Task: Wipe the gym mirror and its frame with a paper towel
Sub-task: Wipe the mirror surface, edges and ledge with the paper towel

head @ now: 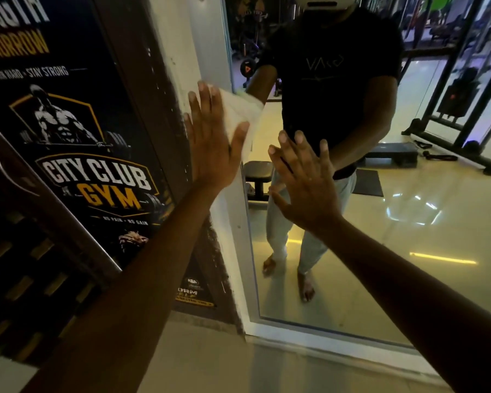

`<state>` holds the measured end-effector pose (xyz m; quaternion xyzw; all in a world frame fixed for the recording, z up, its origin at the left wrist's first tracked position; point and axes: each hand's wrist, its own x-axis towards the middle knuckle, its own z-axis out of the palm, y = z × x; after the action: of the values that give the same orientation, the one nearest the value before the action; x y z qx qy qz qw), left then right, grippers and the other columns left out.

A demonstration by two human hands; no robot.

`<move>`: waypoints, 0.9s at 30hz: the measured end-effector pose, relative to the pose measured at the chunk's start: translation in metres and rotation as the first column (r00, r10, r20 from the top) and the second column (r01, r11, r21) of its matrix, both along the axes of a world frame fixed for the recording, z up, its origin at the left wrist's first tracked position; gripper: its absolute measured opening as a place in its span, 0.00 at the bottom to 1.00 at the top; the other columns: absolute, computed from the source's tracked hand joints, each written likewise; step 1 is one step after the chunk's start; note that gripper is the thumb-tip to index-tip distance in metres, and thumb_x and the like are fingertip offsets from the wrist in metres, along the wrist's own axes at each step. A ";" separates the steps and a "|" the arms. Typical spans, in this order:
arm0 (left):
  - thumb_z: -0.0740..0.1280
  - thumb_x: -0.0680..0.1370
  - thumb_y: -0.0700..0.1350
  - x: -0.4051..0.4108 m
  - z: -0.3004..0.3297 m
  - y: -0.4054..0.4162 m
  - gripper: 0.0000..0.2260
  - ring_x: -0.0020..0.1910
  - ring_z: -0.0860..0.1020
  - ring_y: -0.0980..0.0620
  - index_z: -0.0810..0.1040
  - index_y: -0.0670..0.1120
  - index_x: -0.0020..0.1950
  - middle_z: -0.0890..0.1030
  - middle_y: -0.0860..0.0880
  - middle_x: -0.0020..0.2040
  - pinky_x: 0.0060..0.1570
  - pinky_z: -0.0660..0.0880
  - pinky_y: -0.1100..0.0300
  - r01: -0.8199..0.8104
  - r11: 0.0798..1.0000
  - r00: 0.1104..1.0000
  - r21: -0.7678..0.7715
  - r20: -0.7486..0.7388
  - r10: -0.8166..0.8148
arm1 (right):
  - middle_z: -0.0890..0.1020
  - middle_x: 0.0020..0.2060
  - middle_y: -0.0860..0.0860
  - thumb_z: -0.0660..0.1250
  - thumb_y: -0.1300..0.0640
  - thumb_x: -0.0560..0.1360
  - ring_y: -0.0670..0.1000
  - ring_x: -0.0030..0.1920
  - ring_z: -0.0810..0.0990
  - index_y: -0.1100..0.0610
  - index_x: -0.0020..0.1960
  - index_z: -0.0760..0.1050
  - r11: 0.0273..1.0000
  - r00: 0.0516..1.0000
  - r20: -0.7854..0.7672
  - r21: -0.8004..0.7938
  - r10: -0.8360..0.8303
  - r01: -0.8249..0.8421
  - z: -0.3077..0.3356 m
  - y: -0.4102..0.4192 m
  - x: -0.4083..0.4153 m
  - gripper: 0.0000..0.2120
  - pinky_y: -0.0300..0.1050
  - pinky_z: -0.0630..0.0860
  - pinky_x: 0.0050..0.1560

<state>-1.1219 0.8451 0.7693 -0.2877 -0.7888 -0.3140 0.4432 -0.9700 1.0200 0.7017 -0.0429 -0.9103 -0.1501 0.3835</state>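
Pressing a folded white paper towel (243, 109) against the left side of the tall gym mirror (408, 222), the left hand (213, 140) lies flat with its fingers straight and a little apart, the thumb spread out to the right. The towel sits under the palm and fingers and shows beyond them on the upper right, just where the white painted mirror frame (240, 251) meets the glass. The frame runs as a long strip from the far top down to the near floor, then turns right along the bottom edge, so its long axis here is nearly vertical and it passes directly under the left hand. The left hand is clearly the nearer one to the frame. The right hand (304, 182) rests open on the glass to the right of the towel and a little lower, its fingers straight and apart, holding nothing; it seems only to steady the body. To the left of the frame stands a dark gym poster (77, 143) with white and yellow letters. I judge that the coming wipe should follow the frame up or down, keeping the towel flat under the palm.
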 end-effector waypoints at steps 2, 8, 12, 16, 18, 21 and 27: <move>0.64 0.88 0.57 0.000 0.016 0.009 0.37 0.88 0.51 0.34 0.54 0.38 0.88 0.53 0.35 0.88 0.87 0.49 0.37 0.014 0.999 1.000 0.049 0.002 -0.014 | 0.46 0.90 0.56 0.59 0.34 0.86 0.61 0.89 0.43 0.51 0.91 0.49 1.000 1.000 -0.011 0.000 0.010 -0.010 0.000 -0.001 0.000 0.41 0.73 0.43 0.86; 0.63 0.88 0.61 0.009 -0.044 -0.006 0.38 0.87 0.52 0.33 0.53 0.40 0.88 0.55 0.35 0.88 0.83 0.55 0.31 -0.006 0.986 0.999 -0.168 -0.048 -0.002 | 0.54 0.89 0.57 0.62 0.35 0.85 0.62 0.89 0.48 0.54 0.88 0.61 0.996 0.997 -0.030 -0.050 0.071 -0.072 0.018 -0.013 0.007 0.38 0.72 0.44 0.86; 0.62 0.89 0.61 -0.006 0.049 0.002 0.37 0.88 0.51 0.34 0.53 0.40 0.88 0.53 0.36 0.88 0.85 0.50 0.34 0.069 0.997 0.993 -0.036 -0.091 -0.072 | 0.59 0.88 0.59 0.65 0.38 0.85 0.63 0.89 0.53 0.57 0.86 0.65 0.987 0.979 -0.150 -0.064 0.138 -0.149 0.063 -0.024 0.003 0.37 0.71 0.46 0.87; 0.61 0.89 0.62 -0.007 0.099 0.014 0.37 0.88 0.51 0.35 0.55 0.41 0.88 0.54 0.37 0.88 0.86 0.51 0.35 0.079 0.995 0.991 0.068 -0.112 -0.071 | 0.55 0.89 0.58 0.62 0.38 0.85 0.62 0.89 0.49 0.57 0.88 0.61 0.992 0.967 -0.236 -0.065 0.090 -0.108 0.113 -0.027 -0.010 0.38 0.71 0.48 0.86; 0.60 0.89 0.62 -0.003 0.085 0.012 0.36 0.88 0.52 0.36 0.54 0.42 0.89 0.54 0.38 0.89 0.85 0.53 0.34 0.041 0.998 0.991 0.042 -0.132 -0.035 | 0.54 0.89 0.58 0.62 0.38 0.85 0.62 0.89 0.49 0.56 0.88 0.60 0.994 0.960 -0.267 -0.058 0.079 -0.097 0.133 -0.026 -0.013 0.37 0.72 0.49 0.86; 0.60 0.88 0.63 -0.009 0.089 0.004 0.37 0.89 0.49 0.38 0.51 0.44 0.89 0.52 0.41 0.89 0.85 0.50 0.34 0.040 0.998 0.984 -0.047 -0.171 -0.047 | 0.55 0.89 0.58 0.63 0.40 0.85 0.62 0.89 0.50 0.55 0.87 0.62 0.992 0.948 -0.299 -0.028 0.109 -0.123 0.163 -0.022 -0.017 0.35 0.71 0.48 0.86; 0.59 0.89 0.63 -0.018 0.181 0.000 0.38 0.89 0.43 0.41 0.48 0.46 0.90 0.47 0.44 0.90 0.87 0.44 0.38 0.117 0.992 0.966 -0.055 -0.225 -0.126 | 0.54 0.89 0.56 0.58 0.37 0.86 0.60 0.89 0.48 0.54 0.87 0.62 0.996 0.939 -0.331 0.013 0.091 -0.091 0.220 -0.023 -0.027 0.35 0.70 0.47 0.86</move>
<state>-1.1398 0.8452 0.9503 -0.3788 -0.7199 -0.2892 0.5046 -0.9973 0.9974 0.9220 -0.0258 -0.8339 -0.1218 0.5377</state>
